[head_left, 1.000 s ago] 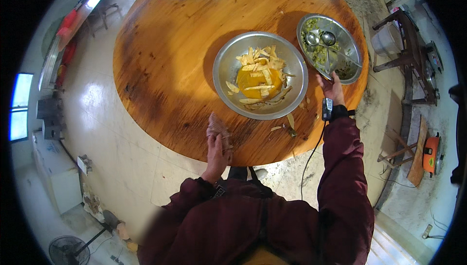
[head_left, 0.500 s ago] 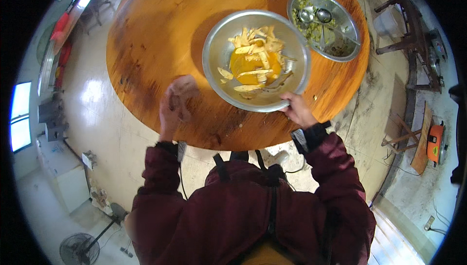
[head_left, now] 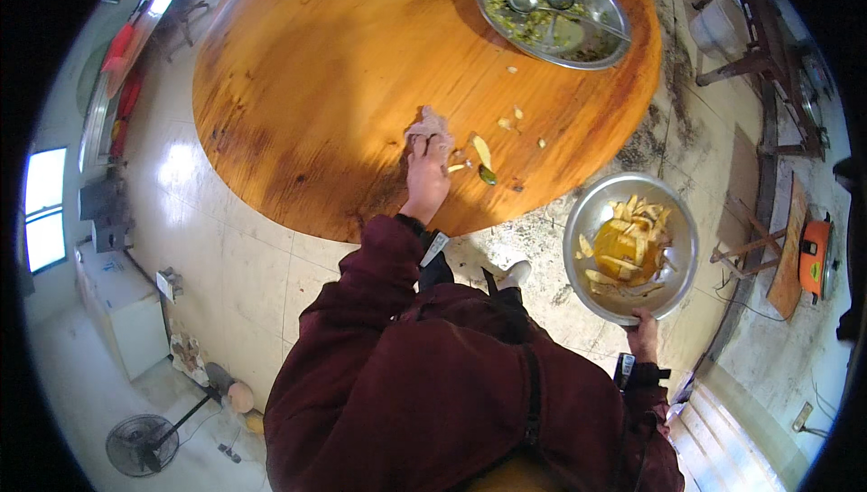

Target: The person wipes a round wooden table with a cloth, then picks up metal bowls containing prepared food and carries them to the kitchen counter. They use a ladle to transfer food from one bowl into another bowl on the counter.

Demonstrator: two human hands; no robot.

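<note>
While the right hand point(head_left: 643, 337) grips a metal bowl point(head_left: 598, 212) of yellowish strips point(head_left: 639, 228) out past the tabletop point(head_left: 316, 86), the left hand's point(head_left: 427, 181) fingers clutch a pinkish cloth point(head_left: 428, 120) against the wood. Pale scraps point(head_left: 481, 151) lie beside it.

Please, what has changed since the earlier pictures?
The right hand let go of the oval bowl, took the round bowl by its rim and moved it right, off the table. The left hand moved rightward with the cloth, beside the scraps. The oval bowl stays on the table.
</note>
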